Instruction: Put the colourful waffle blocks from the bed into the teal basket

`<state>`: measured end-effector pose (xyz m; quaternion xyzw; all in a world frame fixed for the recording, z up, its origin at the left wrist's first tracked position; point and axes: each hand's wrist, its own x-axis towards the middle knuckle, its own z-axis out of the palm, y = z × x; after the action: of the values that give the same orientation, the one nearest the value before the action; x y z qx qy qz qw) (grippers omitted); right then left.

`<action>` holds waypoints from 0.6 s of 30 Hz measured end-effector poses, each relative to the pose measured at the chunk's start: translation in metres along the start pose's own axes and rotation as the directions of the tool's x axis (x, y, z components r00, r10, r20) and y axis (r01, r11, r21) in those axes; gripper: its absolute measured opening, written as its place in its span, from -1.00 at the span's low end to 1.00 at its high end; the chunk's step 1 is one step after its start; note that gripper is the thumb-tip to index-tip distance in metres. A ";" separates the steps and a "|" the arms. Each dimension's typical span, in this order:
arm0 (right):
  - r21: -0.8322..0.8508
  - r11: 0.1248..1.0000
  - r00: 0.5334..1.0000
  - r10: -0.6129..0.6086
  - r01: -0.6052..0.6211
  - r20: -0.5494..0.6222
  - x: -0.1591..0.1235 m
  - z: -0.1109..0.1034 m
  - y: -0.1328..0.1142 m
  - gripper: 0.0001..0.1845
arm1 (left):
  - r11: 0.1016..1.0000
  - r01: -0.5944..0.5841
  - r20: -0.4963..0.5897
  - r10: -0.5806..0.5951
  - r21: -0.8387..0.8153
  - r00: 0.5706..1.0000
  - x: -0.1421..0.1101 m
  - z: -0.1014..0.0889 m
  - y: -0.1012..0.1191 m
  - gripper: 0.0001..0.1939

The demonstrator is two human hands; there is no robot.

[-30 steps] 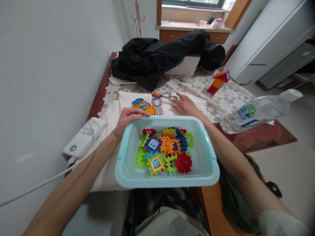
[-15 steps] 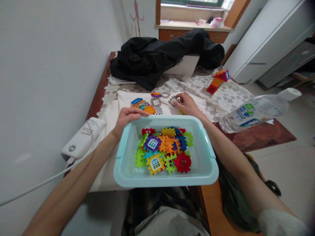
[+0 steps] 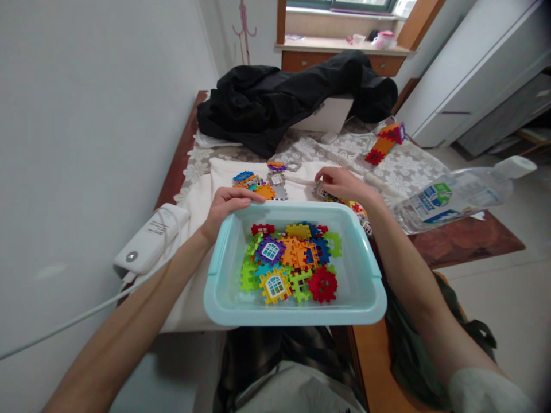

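Observation:
My left hand (image 3: 226,206) grips the far left rim of a light blue plastic bin (image 3: 297,315) that rests at the table's near edge over my lap. Several bright interlocking plastic tiles (image 3: 293,267) lie in the bin, some with window shapes. My right hand (image 3: 344,183) hovers just past the bin's far right corner, fingers closed on a small grey tile (image 3: 321,191). Under that hand and wrist lie a few coloured tiles (image 3: 357,209). A small pile of loose tiles (image 3: 258,184) sits on the white cloth (image 3: 193,206) beyond the bin.
A tower of joined tiles (image 3: 385,143) stands on the lace tablecloth at the back right. A clear water bottle (image 3: 456,195) lies to the right. A black jacket (image 3: 293,97) covers the far end. A white charger with cable (image 3: 150,238) sits at the left edge.
My right hand closed on a grey tile out on the cloth and drew it back to the right, near the bin's far corner. My left hand stayed on the rim.

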<state>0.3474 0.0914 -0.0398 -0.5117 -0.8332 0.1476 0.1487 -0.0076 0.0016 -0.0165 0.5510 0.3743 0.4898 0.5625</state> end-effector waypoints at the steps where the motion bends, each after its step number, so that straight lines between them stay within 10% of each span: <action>1: -0.035 0.999 0.997 -0.023 0.025 0.072 -0.001 -0.001 0.003 -0.71 | 1.000 0.000 -0.002 0.000 -0.001 1.000 0.000 0.000 0.000 -0.83; 18: -0.321 0.918 0.960 0.269 -0.233 0.072 -0.020 -0.011 -0.024 -0.39 | 1.000 0.029 -0.016 -0.029 0.008 0.999 0.000 0.001 0.003 -0.83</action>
<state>0.3409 0.0646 -0.0227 -0.6221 -0.7805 0.0623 -0.0013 -0.0071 0.0008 -0.0139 0.5438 0.3888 0.4846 0.5642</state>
